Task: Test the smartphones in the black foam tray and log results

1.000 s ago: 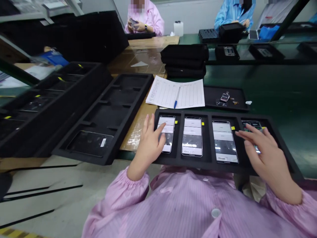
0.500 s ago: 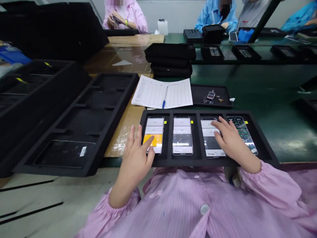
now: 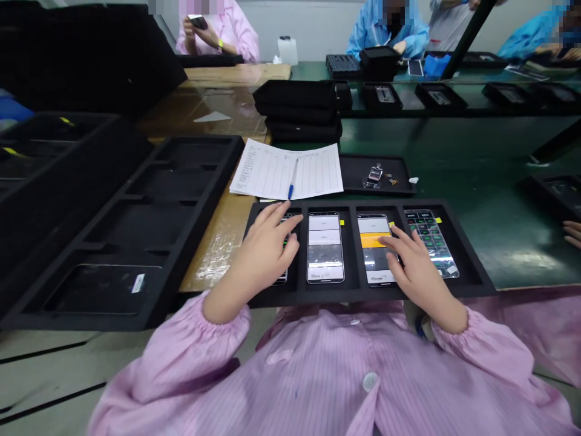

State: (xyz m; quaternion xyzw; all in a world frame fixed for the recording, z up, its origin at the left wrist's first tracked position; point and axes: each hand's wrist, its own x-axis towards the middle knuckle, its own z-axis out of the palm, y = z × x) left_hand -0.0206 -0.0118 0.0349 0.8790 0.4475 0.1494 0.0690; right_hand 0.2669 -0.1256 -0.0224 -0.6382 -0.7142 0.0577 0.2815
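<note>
Four compartments is more than I count, so several smartphones lie side by side in a black foam tray (image 3: 305,295) before me. My left hand (image 3: 264,245) spreads over the leftmost smartphone (image 3: 282,280) and covers most of it; its screen is now dark. Beside it, the second smartphone (image 3: 325,248) shows white and grey bands. My right hand (image 3: 415,261) has its index fingertip at the orange band on the third smartphone (image 3: 373,257). The rightmost smartphone (image 3: 431,242) displays a dark grid with green marks. Both hands hold nothing, fingers apart.
Behind the tray lie paper sheets (image 3: 267,169) with a blue pen (image 3: 291,191) and a shallow black tray (image 3: 354,175) of small parts. A long foam tray (image 3: 167,242) stands left. Stacked black trays (image 3: 297,100) and co-workers are beyond; another person's hand (image 3: 572,233) shows at right.
My left hand has moved up over the leftmost smartphone, whose orange band gave way to a dark screen. My right fingertip moved lower on the third smartphone, where an orange band has appeared.
</note>
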